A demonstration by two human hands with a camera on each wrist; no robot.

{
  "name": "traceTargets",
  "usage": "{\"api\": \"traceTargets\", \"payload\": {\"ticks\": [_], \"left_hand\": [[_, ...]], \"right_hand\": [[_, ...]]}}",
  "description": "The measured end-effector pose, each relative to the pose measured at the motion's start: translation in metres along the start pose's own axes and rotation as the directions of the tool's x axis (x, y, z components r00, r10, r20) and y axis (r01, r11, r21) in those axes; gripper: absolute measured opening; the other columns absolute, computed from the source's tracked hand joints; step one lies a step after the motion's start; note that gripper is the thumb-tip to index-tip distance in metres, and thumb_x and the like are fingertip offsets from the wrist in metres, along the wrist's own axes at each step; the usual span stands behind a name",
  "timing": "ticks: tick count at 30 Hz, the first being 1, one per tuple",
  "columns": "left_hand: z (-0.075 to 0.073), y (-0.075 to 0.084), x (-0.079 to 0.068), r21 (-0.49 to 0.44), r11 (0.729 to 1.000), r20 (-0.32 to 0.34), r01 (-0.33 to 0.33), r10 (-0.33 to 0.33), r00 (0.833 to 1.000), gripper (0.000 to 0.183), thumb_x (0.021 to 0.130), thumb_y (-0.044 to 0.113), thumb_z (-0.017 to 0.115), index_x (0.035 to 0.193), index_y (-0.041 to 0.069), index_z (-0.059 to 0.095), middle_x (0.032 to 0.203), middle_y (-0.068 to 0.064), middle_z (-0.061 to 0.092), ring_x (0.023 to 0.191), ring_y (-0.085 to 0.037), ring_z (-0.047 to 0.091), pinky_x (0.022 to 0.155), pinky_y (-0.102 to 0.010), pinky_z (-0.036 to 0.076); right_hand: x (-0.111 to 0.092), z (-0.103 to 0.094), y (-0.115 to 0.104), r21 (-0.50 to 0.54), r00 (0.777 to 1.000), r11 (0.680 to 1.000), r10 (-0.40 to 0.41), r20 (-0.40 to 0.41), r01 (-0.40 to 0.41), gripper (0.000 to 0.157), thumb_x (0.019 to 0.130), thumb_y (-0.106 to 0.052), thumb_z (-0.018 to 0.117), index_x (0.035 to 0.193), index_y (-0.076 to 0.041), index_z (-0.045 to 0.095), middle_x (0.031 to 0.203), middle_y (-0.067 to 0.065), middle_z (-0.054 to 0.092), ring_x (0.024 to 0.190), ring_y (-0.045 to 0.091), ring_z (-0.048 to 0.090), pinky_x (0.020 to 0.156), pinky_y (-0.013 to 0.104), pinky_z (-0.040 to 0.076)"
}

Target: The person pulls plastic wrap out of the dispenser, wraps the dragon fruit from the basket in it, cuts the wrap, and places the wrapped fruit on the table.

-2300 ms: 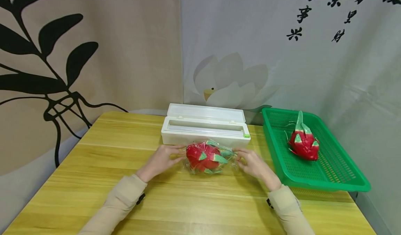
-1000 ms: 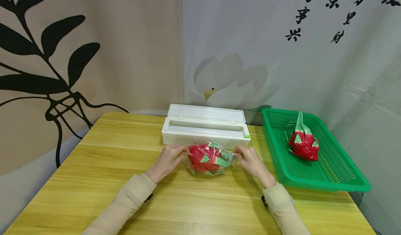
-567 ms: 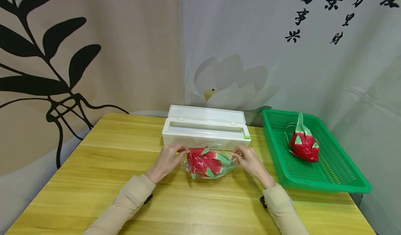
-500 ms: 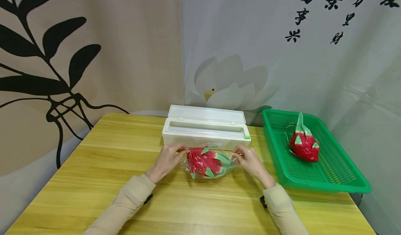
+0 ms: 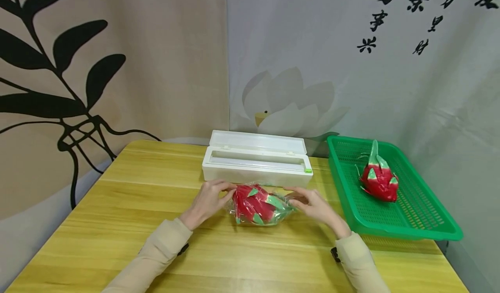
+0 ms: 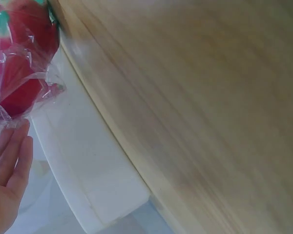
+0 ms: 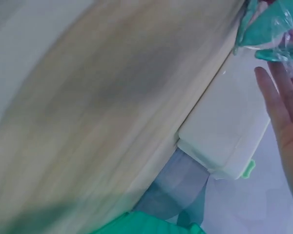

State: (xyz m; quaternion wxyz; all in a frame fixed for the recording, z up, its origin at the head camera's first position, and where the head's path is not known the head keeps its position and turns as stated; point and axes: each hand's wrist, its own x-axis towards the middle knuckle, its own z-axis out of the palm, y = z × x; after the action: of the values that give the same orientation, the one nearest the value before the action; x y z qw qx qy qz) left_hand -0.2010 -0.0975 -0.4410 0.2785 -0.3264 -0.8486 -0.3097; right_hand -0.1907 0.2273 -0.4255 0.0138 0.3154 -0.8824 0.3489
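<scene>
we have a dragon fruit lying on the table, just in front of the white film box, and clear film already lies over and around it. so the covering looks mostly done, as we judge it. what seems left is to close the loose film at both ends and smooth it down; we cannot tell whether the underside is sealed.

our left hand sits at the fruit's left end, fingers straight and relaxed, fingertips touching the film there; in the left wrist view the fingers lie flat beside the crumpled film tail, not curled round it. our right hand lies flat at the right end, fingers stretched toward the green tips, touching or just short of the film. neither hand grips anything that we can see.

the box stands open, lid tipped back, with a small green slider at its right end. to the right sits a green basket holding a second fruit; whether that one is wrapped we cannot tell. the box stands close behind our hands, so there is little room on the far side; the near side is free.
</scene>
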Motion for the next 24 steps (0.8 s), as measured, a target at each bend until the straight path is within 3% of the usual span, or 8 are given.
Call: {"api": "traceTargets", "payload": {"ticks": [4, 10, 13, 17, 20, 22, 24], "left_hand": [[-0.001, 0.001, -0.001, -0.005, 1.0, 0.008, 0.008, -0.008, 1.0, 0.01, 0.08, 0.003, 0.072, 0.09, 0.003, 0.074, 0.083, -0.01, 0.074, 0.068, -0.016, 0.07, 0.059, -0.021, 0.056], [-0.002, 0.004, -0.002, -0.012, 1.0, 0.024, -0.004, 0.005, 1.0, 0.011, 0.081, 0.005, 0.072, 0.092, 0.003, 0.074, 0.083, -0.008, 0.072, 0.068, -0.014, 0.068, 0.06, -0.019, 0.056], [-0.004, 0.007, -0.005, 0.001, 1.0, 0.088, 0.005, -0.005, 0.996, 0.023, 0.085, 0.015, 0.071, 0.105, 0.002, 0.071, 0.095, -0.009, 0.069, 0.072, -0.014, 0.066, 0.065, -0.022, 0.057], [-0.01, 0.013, -0.012, 0.081, 0.996, 0.233, 0.037, -0.055, 0.971, 0.055, 0.089, 0.041, 0.064, 0.128, 0.003, 0.058, 0.129, -0.016, 0.056, 0.102, -0.027, 0.064, 0.085, -0.035, 0.056], [-0.012, 0.017, -0.016, 0.128, 0.991, 0.321, 0.033, -0.072, 0.944, 0.076, 0.085, 0.055, 0.06, 0.138, 0.002, 0.047, 0.145, -0.021, 0.042, 0.127, -0.041, 0.049, 0.1, -0.049, 0.047], [-0.013, 0.019, -0.017, 0.129, 0.991, 0.36, 0.02, -0.065, 0.93, 0.086, 0.081, 0.058, 0.064, 0.14, -0.001, 0.043, 0.149, -0.024, 0.036, 0.133, -0.043, 0.041, 0.103, -0.055, 0.041], [-0.011, 0.02, -0.018, 0.132, 0.991, 0.387, 0.003, -0.054, 0.921, 0.093, 0.077, 0.056, 0.069, 0.141, -0.004, 0.039, 0.149, -0.026, 0.035, 0.132, -0.043, 0.043, 0.103, -0.057, 0.039]], "right_hand": [[-0.004, 0.005, -0.003, -0.087, 0.995, 0.992, -0.086, 0.052, 0.09, 0.058, 0.082, -0.024, 0.073, 0.133, -0.006, 0.053, 0.12, 0.012, 0.067, 0.103, 0.025, 0.068, 0.088, 0.039, 0.055], [-0.003, 0.014, -0.007, -0.208, 0.983, 0.96, -0.182, 0.036, 0.185, 0.046, 0.081, -0.013, 0.074, 0.124, -0.004, 0.061, 0.117, 0.012, 0.068, 0.103, 0.025, 0.068, 0.085, 0.038, 0.057], [-0.003, 0.016, -0.006, -0.239, 0.981, 0.952, -0.189, 0.041, 0.193, 0.041, 0.084, -0.012, 0.071, 0.122, -0.001, 0.062, 0.116, 0.014, 0.069, 0.103, 0.025, 0.068, 0.085, 0.036, 0.057], [-0.003, 0.017, -0.004, -0.267, 0.985, 0.948, -0.165, 0.045, 0.171, 0.037, 0.087, -0.014, 0.068, 0.12, 0.0, 0.063, 0.116, 0.015, 0.069, 0.104, 0.026, 0.068, 0.087, 0.036, 0.056], [-0.003, 0.018, -0.004, -0.277, 0.987, 0.947, -0.157, 0.043, 0.162, 0.037, 0.087, -0.016, 0.069, 0.12, -0.001, 0.063, 0.115, 0.014, 0.069, 0.104, 0.025, 0.068, 0.087, 0.037, 0.056], [-0.003, 0.018, -0.005, -0.283, 0.989, 0.948, -0.139, 0.048, 0.147, 0.04, 0.086, -0.021, 0.071, 0.12, -0.001, 0.063, 0.116, 0.013, 0.068, 0.104, 0.024, 0.067, 0.086, 0.038, 0.056], [-0.003, 0.019, -0.007, -0.287, 0.992, 0.95, -0.112, 0.058, 0.124, 0.048, 0.084, -0.027, 0.073, 0.123, -0.001, 0.061, 0.118, 0.014, 0.067, 0.105, 0.025, 0.066, 0.087, 0.038, 0.056]]}}
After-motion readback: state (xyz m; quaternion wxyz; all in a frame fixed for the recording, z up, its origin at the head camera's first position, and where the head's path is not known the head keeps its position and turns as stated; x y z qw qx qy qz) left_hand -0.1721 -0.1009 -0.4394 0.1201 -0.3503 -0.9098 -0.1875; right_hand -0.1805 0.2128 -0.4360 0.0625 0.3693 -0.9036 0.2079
